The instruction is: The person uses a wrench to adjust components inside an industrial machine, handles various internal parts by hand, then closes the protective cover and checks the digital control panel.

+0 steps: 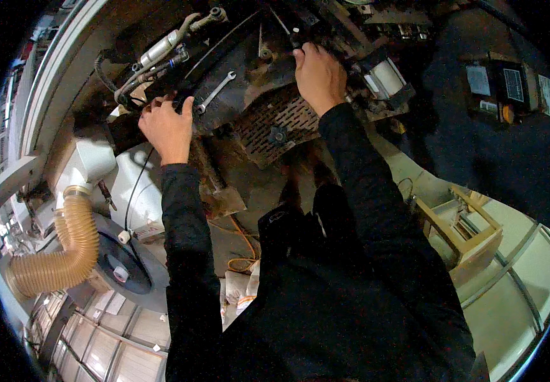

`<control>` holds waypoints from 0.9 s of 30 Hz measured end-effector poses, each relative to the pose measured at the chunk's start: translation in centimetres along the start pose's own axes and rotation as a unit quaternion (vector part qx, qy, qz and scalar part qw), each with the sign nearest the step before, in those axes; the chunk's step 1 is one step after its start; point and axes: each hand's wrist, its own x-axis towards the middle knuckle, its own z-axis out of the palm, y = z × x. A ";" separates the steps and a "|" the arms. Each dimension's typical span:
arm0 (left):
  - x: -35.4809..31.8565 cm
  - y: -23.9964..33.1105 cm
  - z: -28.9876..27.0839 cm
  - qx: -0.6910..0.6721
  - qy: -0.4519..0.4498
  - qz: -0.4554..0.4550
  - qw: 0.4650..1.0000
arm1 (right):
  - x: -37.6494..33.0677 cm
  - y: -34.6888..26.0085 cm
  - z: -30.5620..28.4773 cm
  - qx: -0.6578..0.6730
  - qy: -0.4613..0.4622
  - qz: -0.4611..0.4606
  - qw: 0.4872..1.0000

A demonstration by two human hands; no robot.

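Your left hand clamps the near edge of the dark machine housing, bracing it beside the resting wrench, while your right hand curls closed on its far top edge.

From my remote feed: a ribbed tan hose curls well below and left of the left hand, joined to a white housing. A perforated metal grille sits between both hands. An orange cable lies below them; a wooden frame stands lower right.
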 end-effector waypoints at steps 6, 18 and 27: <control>0.6 -1.6 1.4 -0.096 -0.013 -0.001 0.995 | 0.0 0.0 -0.6 0.010 -0.006 0.003 1.000; 0.9 0.2 0.0 -0.161 -0.034 -0.006 0.986 | -0.7 -0.1 -0.2 0.060 0.010 0.041 0.997; 0.6 0.9 1.5 -0.173 -0.009 -0.019 0.985 | -0.1 0.1 0.5 -0.012 -0.018 -0.007 1.000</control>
